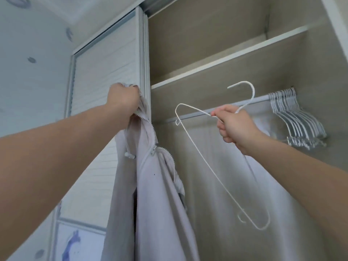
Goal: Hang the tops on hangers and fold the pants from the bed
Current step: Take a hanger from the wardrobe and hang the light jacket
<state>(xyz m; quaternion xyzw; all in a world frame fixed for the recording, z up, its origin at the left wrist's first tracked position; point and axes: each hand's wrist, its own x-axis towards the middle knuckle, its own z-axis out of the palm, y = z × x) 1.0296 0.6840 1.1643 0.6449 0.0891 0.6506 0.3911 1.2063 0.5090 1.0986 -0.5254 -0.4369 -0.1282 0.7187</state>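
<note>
Left hand [122, 102] fingers clamped on jacket [160, 194] collar; soft, limp, light. Right hand [235, 127] fingers curled round stiff wire hanger [222, 181] neck; feed shoulders on

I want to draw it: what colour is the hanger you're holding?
The hanger is white; the head view shows it.

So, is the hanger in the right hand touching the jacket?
Apart. The head view shows bare wardrobe wall between the hanger and the jacket all along.
</note>
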